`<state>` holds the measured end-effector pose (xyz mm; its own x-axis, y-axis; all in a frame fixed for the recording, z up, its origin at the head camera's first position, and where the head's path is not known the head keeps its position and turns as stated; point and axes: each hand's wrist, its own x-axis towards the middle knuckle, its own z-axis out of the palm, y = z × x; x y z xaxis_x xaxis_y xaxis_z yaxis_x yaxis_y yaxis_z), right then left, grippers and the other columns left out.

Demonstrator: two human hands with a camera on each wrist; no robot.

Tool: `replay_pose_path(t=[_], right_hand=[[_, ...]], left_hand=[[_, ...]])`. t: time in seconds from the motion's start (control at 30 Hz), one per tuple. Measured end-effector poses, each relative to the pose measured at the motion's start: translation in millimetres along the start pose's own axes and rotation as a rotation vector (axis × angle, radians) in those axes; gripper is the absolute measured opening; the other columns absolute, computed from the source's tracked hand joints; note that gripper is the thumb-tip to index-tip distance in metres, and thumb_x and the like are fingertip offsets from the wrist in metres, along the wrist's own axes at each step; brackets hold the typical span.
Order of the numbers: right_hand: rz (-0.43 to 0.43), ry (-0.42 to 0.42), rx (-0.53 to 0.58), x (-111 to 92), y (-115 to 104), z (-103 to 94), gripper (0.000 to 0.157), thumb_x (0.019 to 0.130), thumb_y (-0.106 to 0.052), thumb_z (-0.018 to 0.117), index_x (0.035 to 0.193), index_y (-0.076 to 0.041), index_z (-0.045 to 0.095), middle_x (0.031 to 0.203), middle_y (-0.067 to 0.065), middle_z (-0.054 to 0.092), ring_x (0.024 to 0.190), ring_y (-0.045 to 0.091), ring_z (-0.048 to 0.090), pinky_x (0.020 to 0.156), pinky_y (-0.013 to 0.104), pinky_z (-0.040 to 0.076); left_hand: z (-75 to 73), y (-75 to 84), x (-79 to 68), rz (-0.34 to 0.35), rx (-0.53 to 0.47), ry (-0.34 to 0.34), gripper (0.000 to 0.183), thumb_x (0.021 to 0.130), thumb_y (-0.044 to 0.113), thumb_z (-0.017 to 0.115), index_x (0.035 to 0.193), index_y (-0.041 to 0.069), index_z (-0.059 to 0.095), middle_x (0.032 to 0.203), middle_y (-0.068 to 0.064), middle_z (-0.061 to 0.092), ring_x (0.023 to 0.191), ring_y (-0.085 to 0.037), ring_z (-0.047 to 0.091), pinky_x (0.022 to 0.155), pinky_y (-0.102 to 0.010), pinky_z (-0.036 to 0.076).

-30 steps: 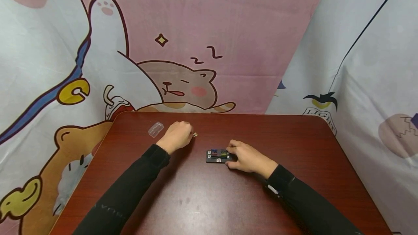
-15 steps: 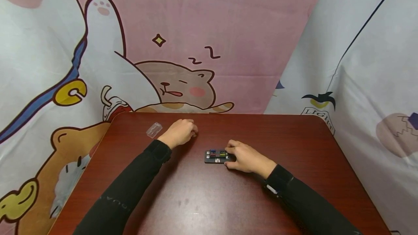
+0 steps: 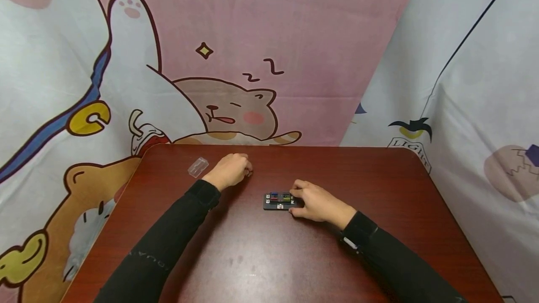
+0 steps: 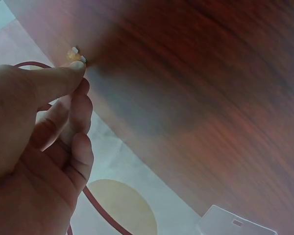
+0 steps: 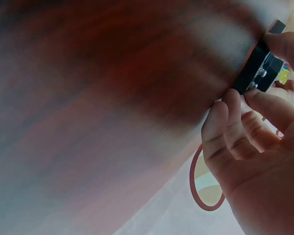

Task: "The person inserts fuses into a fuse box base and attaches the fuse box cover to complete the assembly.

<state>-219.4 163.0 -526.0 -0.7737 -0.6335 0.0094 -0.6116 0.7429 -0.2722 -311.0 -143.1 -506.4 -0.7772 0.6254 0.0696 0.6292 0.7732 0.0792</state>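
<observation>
amber-coloured, a pronged piece [image 4: 74, 54] is being pinched, thumb against finger, by the left hand [image 3: 229, 172]; the right hand [image 3: 320, 203] is gripping a black block [image 3: 279, 201] on the table [image 3: 269, 256]. seemingly, the piece is being readied; the next move is probably calling for careful alignment.

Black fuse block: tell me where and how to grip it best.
Pinch the fuse block across its right end, coming from the right, thumb on the near edge and fingers on the far, as the right hand does. It lies flat, longer than wide, so its short width likely suits a pinch, leaving the visible coloured fuses clear.
</observation>
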Motion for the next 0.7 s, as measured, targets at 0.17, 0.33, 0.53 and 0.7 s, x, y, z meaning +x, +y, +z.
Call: replay_pose_path(t=[0.17, 0.33, 0.53, 0.7], right_hand=[[0.007, -0.007, 0.001, 0.5, 0.9, -0.1, 0.060, 0.086, -0.050, 0.071, 0.131, -0.011, 0.065, 0.114, -0.008, 0.055, 0.095, 0.005, 0.054, 0.081, 0.026, 0.049], [0.010, -0.008, 0.004, 0.8, 1.6, 0.9, 0.060, 0.086, -0.051, 0.071, 0.131, -0.012, 0.065, 0.115, -0.008, 0.055, 0.097, 0.006, 0.054, 0.083, 0.028, 0.050], [0.015, 0.005, 0.009, 0.2, 3.1, 1.6, 0.058, 0.085, -0.050, 0.072, 0.129, -0.013, 0.066, 0.114, -0.009, 0.054, 0.096, 0.005, 0.053, 0.083, 0.027, 0.049], [0.005, 0.017, 0.023, -0.1, 3.2, 1.9, 0.056, 0.085, -0.049, 0.073, 0.127, -0.013, 0.067, 0.114, -0.009, 0.055, 0.095, 0.006, 0.053, 0.081, 0.026, 0.048]], left_hand=[[-0.8, -0.4, 0.8, -0.007, 0.003, -0.007, 0.014, 0.091, 0.011, 0.069, 0.094, 0.019, 0.079, 0.084, 0.003, 0.062, 0.080, -0.018, 0.063, 0.077, -0.037, 0.055], [-2.1, 0.4, 0.5, -0.031, -0.012, -0.030, 0.011, 0.091, 0.014, 0.071, 0.095, 0.019, 0.080, 0.085, 0.003, 0.062, 0.084, -0.019, 0.065, 0.080, -0.038, 0.055], [-1.7, 0.6, -1.0, -0.063, -0.020, -0.048, 0.009, 0.092, 0.017, 0.070, 0.096, 0.018, 0.078, 0.090, 0.003, 0.063, 0.089, -0.019, 0.066, 0.084, -0.038, 0.055], [-1.8, 1.1, -3.4, -0.069, -0.008, -0.061, 0.008, 0.093, 0.019, 0.068, 0.096, 0.017, 0.076, 0.092, 0.002, 0.064, 0.089, -0.020, 0.066, 0.085, -0.038, 0.055]])
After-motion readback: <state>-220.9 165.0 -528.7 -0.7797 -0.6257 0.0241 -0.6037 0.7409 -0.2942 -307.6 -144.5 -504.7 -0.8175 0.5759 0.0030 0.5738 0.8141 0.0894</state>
